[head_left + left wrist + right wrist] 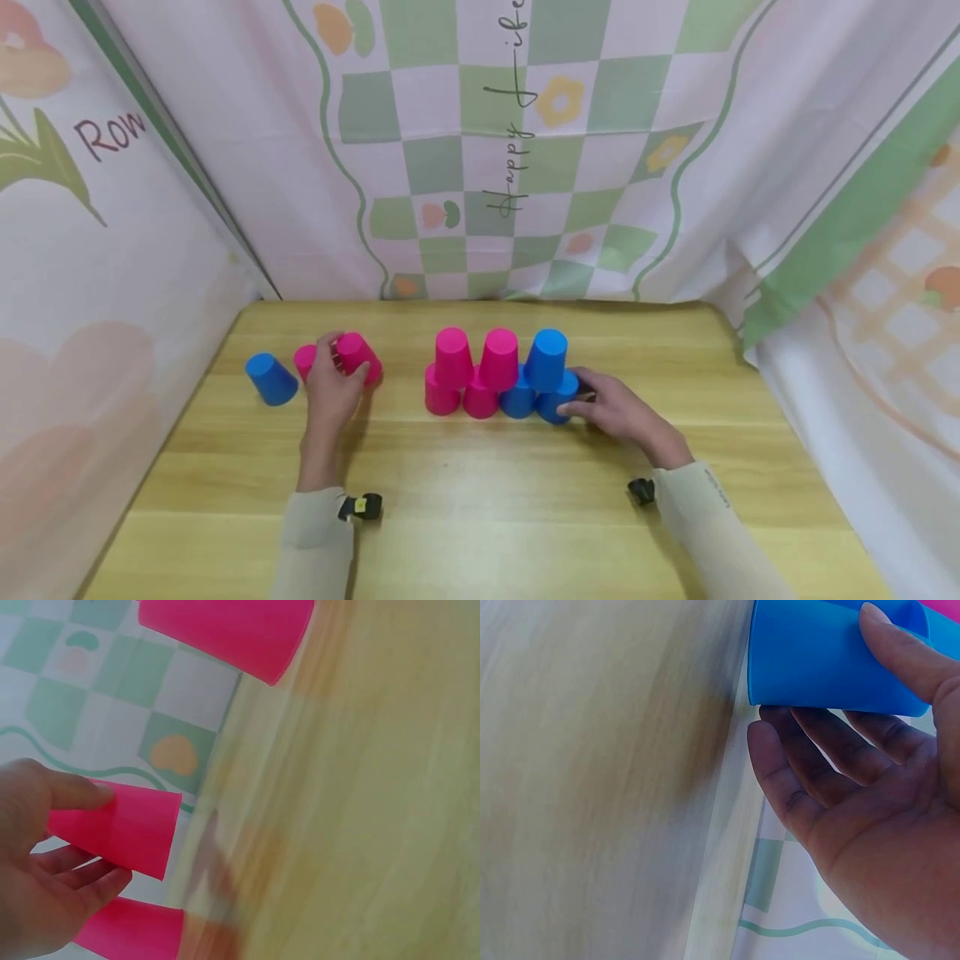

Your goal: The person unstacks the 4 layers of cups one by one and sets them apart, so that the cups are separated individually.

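Note:
On the left of the table, my left hand holds an upside-down pink cup between thumb and fingers. Whether its rim touches the table is hard to tell. Behind that hand a second pink cup is partly hidden, with a blue cup farther left. Near the middle stands a two-level row of upside-down cups: two pink and two blue below, two pink and one blue above. My right hand holds the lower blue cup at the row's right end, thumb on its near side.
The wooden table ends at a patterned curtain behind the cups. More printed cloth hangs along the left and right sides. A small black device is on the left wrist, another on the right.

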Demonstrator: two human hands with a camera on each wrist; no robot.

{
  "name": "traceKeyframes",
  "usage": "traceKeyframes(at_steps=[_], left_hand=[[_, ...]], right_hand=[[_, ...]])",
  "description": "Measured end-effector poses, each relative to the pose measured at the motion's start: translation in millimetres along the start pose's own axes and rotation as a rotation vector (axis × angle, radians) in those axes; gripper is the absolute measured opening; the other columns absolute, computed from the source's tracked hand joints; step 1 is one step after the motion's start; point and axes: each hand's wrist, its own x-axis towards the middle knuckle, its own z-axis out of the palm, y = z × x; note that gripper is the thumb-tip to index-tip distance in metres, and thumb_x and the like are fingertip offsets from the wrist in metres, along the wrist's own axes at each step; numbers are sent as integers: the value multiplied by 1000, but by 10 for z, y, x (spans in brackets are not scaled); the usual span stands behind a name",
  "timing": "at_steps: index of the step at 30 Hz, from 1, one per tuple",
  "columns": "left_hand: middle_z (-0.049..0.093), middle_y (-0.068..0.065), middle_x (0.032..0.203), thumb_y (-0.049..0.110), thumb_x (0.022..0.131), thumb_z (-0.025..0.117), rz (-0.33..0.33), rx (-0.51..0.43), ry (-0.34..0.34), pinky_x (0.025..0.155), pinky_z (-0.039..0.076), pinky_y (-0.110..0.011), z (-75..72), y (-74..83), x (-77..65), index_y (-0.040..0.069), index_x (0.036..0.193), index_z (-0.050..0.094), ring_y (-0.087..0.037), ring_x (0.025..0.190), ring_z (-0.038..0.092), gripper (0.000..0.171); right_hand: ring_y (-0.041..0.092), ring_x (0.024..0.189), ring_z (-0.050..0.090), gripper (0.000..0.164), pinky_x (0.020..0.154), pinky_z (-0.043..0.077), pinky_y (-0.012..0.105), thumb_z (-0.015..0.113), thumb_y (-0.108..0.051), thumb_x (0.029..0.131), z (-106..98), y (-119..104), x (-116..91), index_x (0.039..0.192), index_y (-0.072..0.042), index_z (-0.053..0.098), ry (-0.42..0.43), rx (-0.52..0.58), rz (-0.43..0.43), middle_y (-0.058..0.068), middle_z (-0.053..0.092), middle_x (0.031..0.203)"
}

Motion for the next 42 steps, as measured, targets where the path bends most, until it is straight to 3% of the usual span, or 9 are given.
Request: traceKeyframes(at_steps=[9,16,34,37,42], left_hand=[[45,-19,160,3,98,71,12,51,-19,119,43,-58,12,-92,24,13,161,31,-40,150,42,75],[43,-18,162,2,97,71,-16,70,-30,119,42,-60,16,-110,14,12,162,30,-40,151,40,78],[43,-18,161,2,99,68,-10,75,-25,118,43,-61,31,-98,-7,12,164,27,-41,149,41,77],[43,-17,161,4,100,68,5,77,-18,118,43,-59,31,-91,-16,13,164,27,-40,150,41,77],[40,-16,165,7,100,69,96,56,33,120,41,-56,35,-43,-33,11,165,28,-38,152,39,76]], right_hand=[[32,123,63,58,107,53,59,76,-42,97,-6,3,5,145,-16,57,2,2,4,9,68,135],[31,121,64,55,106,54,58,76,-38,97,13,-16,-2,144,-15,58,6,6,-12,9,68,134],[31,122,64,55,106,54,58,76,-40,97,3,-15,-8,144,-15,58,0,7,7,9,68,135],[31,122,64,56,106,54,58,76,-39,97,5,-6,-6,144,-15,57,1,7,4,9,68,135],[32,122,64,56,107,53,58,75,-38,98,11,9,-2,146,-15,57,4,7,3,9,68,135]])
